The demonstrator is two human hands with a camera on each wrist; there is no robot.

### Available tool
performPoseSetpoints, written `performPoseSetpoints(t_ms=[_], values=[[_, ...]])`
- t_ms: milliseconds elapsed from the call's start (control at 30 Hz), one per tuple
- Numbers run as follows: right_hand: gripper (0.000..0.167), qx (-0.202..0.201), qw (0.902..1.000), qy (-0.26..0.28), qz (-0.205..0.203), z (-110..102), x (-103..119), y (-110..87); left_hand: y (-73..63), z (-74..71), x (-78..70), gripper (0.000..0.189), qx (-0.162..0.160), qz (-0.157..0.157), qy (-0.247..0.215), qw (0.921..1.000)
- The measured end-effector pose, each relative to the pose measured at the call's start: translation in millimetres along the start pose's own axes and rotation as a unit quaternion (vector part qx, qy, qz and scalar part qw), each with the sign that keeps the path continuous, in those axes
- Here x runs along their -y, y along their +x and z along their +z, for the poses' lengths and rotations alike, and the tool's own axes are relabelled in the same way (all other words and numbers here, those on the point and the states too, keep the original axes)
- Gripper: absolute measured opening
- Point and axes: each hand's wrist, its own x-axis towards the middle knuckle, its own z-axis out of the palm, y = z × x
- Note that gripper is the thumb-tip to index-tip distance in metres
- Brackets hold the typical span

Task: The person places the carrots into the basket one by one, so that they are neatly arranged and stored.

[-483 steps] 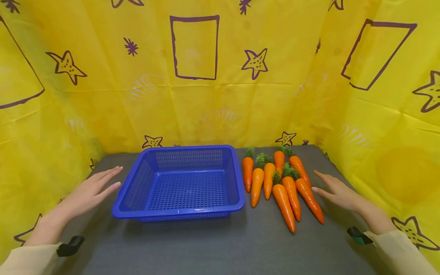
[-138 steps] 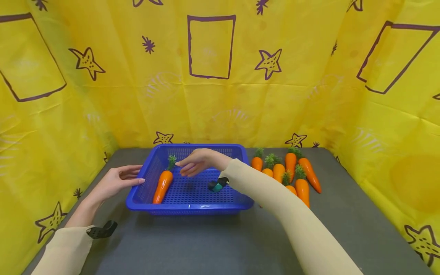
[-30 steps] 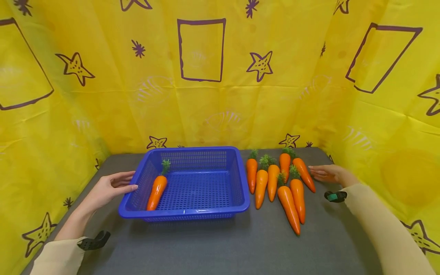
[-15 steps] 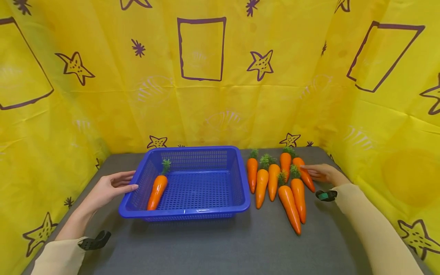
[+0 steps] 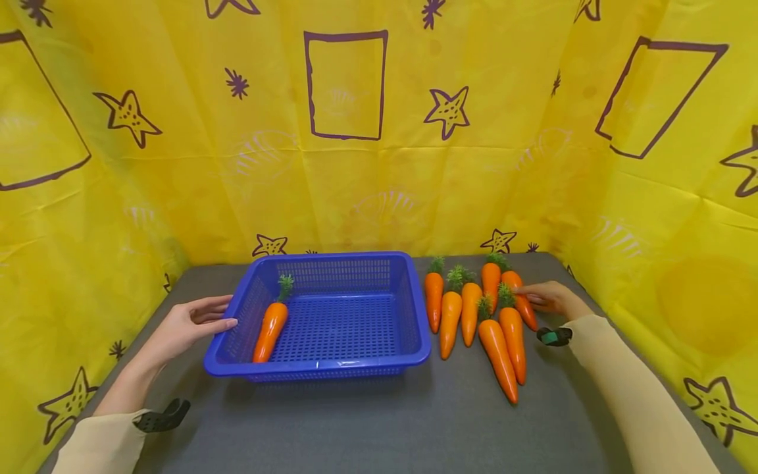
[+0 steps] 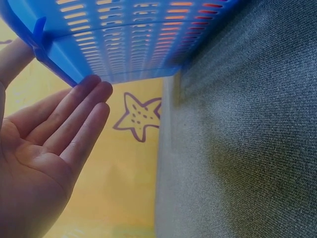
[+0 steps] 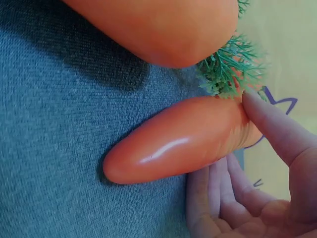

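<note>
My left hand (image 5: 192,322) rests at the left rim of a blue plastic basket (image 5: 316,364), fingers straight; its thumb lies over the rim and its fingertips touch the rim from outside in the left wrist view. One orange carrot (image 5: 271,332) with a green top lies along the basket's left side. My right hand (image 5: 553,299) pinches the rightmost carrot (image 7: 173,141) near its leafy end, thumb on one side and fingers on the other. That carrot lies on the dark grey table (image 5: 355,428), its tip pointing toward me.
Several more carrots, among them a long front carrot (image 5: 499,362) and a lighter one (image 5: 451,326), lie close together between the basket and my right hand. A yellow patterned cloth (image 5: 379,184) hangs behind and on both sides of the table.
One carrot lies in the basket that held none at first. Over the last second my right hand has moved left onto the rightmost carrot and gripped it. The left hand has stayed at the rim.
</note>
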Motion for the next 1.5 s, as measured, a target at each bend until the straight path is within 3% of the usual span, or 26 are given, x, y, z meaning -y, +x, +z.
performPoseSetpoints(t_ms=[167,633,700,967,1167,1367,1500], values=[[0.030,-0.015,0.9987,0.036,0.033,2,5,5.5,-0.5,-0.3,0.4,0.064,0.000,-0.002,0.001,1.0000],[0.012,-0.008,0.9974,0.041,0.059,1,15,5.5,0.1,1.5,-0.1,0.064,-0.006,0.003,0.002,1.0000],[0.018,-0.005,0.9971,0.045,0.061,0,15,5.8,0.3,1.6,-0.5,0.064,-0.006,0.004,0.002,1.0000],[0.083,0.008,0.9969,0.050,0.061,-1,14,5.2,0.1,1.0,-1.1,0.064,-0.004,0.004,0.000,1.0000],[0.105,0.043,0.9978,0.039,0.032,-13,7,12.4,0.0,0.0,-1.1,0.063,0.000,0.000,-0.001,1.0000],[0.096,-0.011,0.9977,0.026,0.061,-4,18,-0.7,0.1,0.1,-0.4,0.063,0.002,-0.002,-0.002,1.0000],[0.091,-0.008,0.9981,0.032,0.052,-4,19,-7.3,0.4,-0.1,0.0,0.063,0.001,0.001,-0.001,1.0000]])
